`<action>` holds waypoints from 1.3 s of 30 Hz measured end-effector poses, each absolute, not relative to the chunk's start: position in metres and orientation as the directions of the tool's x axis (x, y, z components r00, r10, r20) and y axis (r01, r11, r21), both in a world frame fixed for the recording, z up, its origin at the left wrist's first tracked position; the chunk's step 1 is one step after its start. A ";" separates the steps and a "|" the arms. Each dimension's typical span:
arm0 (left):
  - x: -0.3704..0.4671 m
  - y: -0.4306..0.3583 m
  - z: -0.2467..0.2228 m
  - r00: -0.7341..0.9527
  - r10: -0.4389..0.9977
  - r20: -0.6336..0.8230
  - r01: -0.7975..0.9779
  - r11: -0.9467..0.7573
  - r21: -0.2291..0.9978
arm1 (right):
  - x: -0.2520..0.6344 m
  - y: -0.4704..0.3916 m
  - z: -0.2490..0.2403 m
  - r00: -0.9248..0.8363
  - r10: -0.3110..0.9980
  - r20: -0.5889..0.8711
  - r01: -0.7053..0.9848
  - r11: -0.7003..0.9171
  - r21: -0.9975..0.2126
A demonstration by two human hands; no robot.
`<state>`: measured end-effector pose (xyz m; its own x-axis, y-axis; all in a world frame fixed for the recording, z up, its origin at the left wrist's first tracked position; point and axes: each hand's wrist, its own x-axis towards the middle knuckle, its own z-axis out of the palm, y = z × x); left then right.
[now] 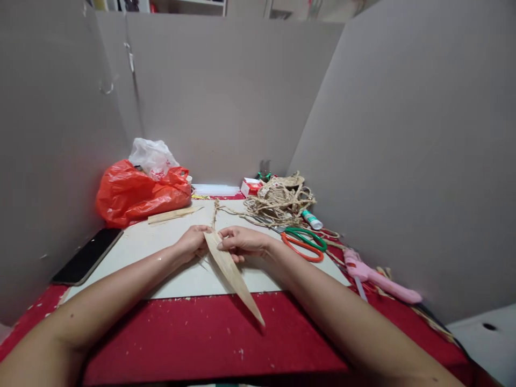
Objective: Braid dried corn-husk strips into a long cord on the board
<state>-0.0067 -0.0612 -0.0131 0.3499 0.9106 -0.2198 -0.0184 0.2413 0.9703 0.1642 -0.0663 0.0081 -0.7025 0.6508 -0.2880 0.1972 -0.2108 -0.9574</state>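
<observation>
A long, pale dried leaf strip (236,277) runs from between my hands toward the table's front edge, narrowing to a point. My right hand (237,242) pinches its wide upper end, thumb on top. My left hand (194,241) is closed at the leaf's top left corner, where it meets the twisted cord; its fingertips are partly hidden. The braided straw cord (215,212) rises from between the hands across the white board (173,287) and trails right toward a tangled heap of straw rope (280,199).
To the left are a red plastic bag (141,196), a phone (88,257) and another leaf piece (173,215). On the right lie scissors (304,243), a glue stick (312,220) and a pink glue gun (374,277). A small red-and-white box (251,187) stands behind. Grey partitions (226,102) enclose the table.
</observation>
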 end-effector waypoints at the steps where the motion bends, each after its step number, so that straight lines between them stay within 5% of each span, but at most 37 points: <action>1: -0.007 -0.061 -0.012 0.374 0.897 -0.235 -0.048 0.272 0.961 | 0.166 -0.068 0.007 -0.697 0.658 -0.285 0.200 -0.203 -0.958; 10: -0.004 -0.066 -0.005 0.351 0.909 -0.223 -0.034 0.250 0.968 | 0.170 -0.081 0.012 -0.657 0.687 -0.312 0.371 -0.066 -0.926; 20: 0.002 -0.066 -0.017 0.184 0.979 0.089 0.117 -0.112 0.987 | 0.156 -0.083 0.002 -0.614 0.748 -0.251 0.230 -0.135 -0.964; 39: 0.000 -0.058 -0.024 0.178 0.980 0.092 0.091 -0.109 0.990 | 0.157 -0.079 -0.003 -0.390 0.908 -0.154 0.003 -0.166 -0.986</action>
<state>-0.0003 -0.0579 -0.0238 0.1780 0.9798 0.0916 0.0909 -0.1091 0.9899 0.1572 -0.0791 -0.0033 -0.3899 0.9079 -0.1541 0.0033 -0.1660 -0.9861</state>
